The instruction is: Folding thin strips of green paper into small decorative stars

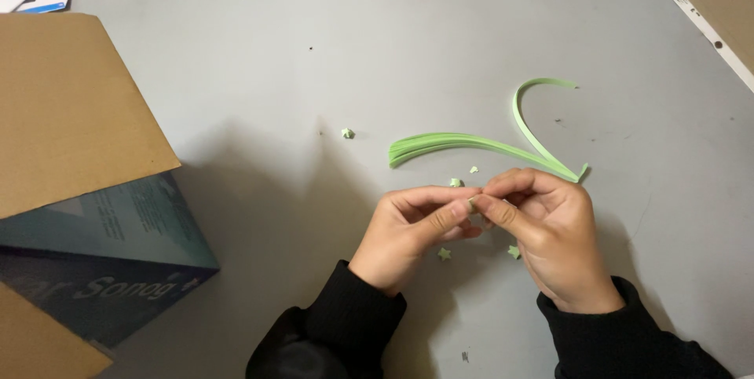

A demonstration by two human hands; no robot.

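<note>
Left hand [408, 226] and right hand [550, 226] meet fingertip to fingertip over the grey table [259, 73]. Both are closed in a pinch on one small green paper piece [471, 205], held just above the tabletop; only a sliver of it shows between the thumbs and forefingers, so its exact shape cannot be told.

Judgement: a piece this small folds best with light pressure from the fingertip pads, edges lined up before each crease is pressed, and the grip shifted in small turns so the piece does not crush or slip.

Pose: wrists low, palms turned inward, other fingers curled under. Black sleeves [353, 324] cover both forearms.

Around the hands: small green paper stars lie loose on the table, one below the left hand [444, 254], one beside the right hand [514, 252], two just above the knuckles [455, 183], one well apart to the left [347, 133]. A bundle of green paper strips [455, 143] lies just beyond, one strip curling upward [522, 108]. A cardboard box [71, 112] stands at far left.
</note>
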